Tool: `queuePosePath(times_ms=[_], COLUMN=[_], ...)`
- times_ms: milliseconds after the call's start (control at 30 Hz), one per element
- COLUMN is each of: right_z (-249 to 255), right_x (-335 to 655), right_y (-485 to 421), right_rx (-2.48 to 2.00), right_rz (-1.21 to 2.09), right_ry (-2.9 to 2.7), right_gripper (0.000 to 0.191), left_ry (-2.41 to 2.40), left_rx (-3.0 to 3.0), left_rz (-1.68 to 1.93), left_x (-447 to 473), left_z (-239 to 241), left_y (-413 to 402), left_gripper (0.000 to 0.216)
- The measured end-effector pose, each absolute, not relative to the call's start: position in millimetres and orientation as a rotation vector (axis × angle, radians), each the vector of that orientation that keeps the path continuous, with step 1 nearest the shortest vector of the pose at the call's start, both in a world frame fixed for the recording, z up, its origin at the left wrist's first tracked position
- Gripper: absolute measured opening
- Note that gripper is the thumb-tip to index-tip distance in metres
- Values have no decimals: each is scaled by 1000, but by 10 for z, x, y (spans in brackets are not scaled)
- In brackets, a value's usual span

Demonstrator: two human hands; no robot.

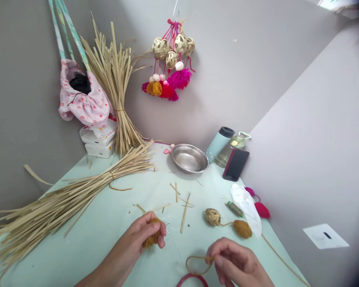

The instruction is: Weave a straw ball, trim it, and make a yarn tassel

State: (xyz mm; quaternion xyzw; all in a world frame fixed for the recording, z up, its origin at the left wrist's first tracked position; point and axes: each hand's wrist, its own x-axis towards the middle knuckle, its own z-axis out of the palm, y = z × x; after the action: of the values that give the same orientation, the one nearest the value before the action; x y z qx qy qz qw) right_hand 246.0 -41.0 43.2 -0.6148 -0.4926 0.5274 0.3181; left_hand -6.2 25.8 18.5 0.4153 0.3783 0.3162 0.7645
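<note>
My left hand (pixel 146 233) is closed around a mustard-yellow yarn tassel (pixel 151 240), whose strands hang out below the fingers. A loop of matching yarn (pixel 194 259) is pinched between the thumb and fingers of my right hand (pixel 233 261), apart from the left. Below that loop, a red ring-shaped handle (pixel 193 279) shows at the bottom edge, the rest of it cut off. Beyond my right hand lie a small woven straw ball (pixel 213 217) and a ball of mustard yarn (pixel 242 229), with a strand running between them.
Straw bundles lie at left (pixel 86 187) and stand against the wall (pixel 116 87). A metal bowl (pixel 190 158), a blue tumbler (pixel 219 144), a glass bottle (pixel 225 153) and a phone (pixel 236 164) stand at the back. Woven balls with tassels (pixel 170 59) hang above. Straw scraps (pixel 184 213) lie mid-table.
</note>
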Motion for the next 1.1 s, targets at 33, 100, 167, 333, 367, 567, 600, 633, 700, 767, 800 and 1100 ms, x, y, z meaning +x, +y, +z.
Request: queuePosePath(times_ms=[33,100,167,333,367,567,600,633,700,767,800,1100], right_z=[446,457,472,598,624,575,538,501,438,398,385,229], right_x=[2459,2416,2319,1957,1888,1649,1639,1635,1635,1639,1640,1627], right_y=[-382,-310,-227,-61,-39,70,82,90,103,113,118,134], right_rx=[-1546,-1408,-1341,-1295,-1280,-1262,-1274,-1285,-1291,-1284,-1277,-1357], right_rz=[1489,1607,1668,1722,1726,1677,1639,1609,1593,1589,1579,1404], right_ry=[-1191,-1051,-1002,-1134,-1167,-1260,-1263,-1262,-1238,-1193,-1174,-1293], right_gripper=[24,27,25,20,20,22,24,25,27,29,29,16], left_ry=[821,812,802,748,722,606,603,600,600,619,630,712], left_rx=[906,906,900,865,845,730,725,723,725,719,715,652], left_rz=[683,681,683,700,715,755,758,760,760,769,772,761], left_x=[-57,-45,-33,5,14,54,57,58,60,59,59,70], left_z=[179,161,135,93,97,138,135,127,97,55,32,-113], left_y=[254,250,251,257,256,262,269,276,292,305,310,302], left_gripper=[23,23,23,22,22,23,24,24,24,24,23,24])
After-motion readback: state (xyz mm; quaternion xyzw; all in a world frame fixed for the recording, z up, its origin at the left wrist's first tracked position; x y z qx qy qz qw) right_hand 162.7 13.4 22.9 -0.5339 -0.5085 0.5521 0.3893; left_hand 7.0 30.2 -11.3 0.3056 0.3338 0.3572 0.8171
